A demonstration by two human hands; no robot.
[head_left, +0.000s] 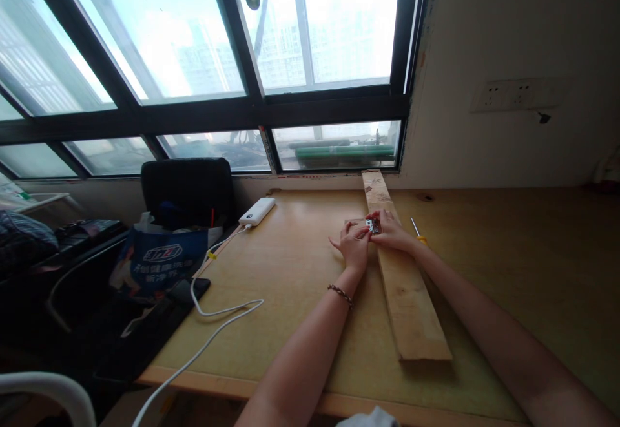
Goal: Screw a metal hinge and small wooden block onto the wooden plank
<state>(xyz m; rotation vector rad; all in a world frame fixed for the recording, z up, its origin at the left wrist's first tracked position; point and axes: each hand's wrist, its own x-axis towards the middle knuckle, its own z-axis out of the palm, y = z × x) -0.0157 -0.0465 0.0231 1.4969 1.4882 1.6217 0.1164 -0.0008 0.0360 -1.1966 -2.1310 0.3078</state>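
A small silver metal hinge [372, 225] with holes in it is between my two hands, above a long wooden plank [411, 304]. My left hand [354, 246] pinches its left side, with some fingers spread out to the left. From the right, my right hand [389, 230] grips the other side and rests over the plank. A short piece of wood [356, 221] shows partly behind my left fingers. Just right of my right wrist lies a screwdriver [419, 233] with a yellow handle, partly hidden by the forearm.
The plank lies lengthwise on a wooden table [290, 272], its far end by the window. A white power bank [258, 211] sits at the left edge, its white cable [227, 314] trailing over the front. Left of the table are a black chair [186, 188] and a blue bag [159, 262].
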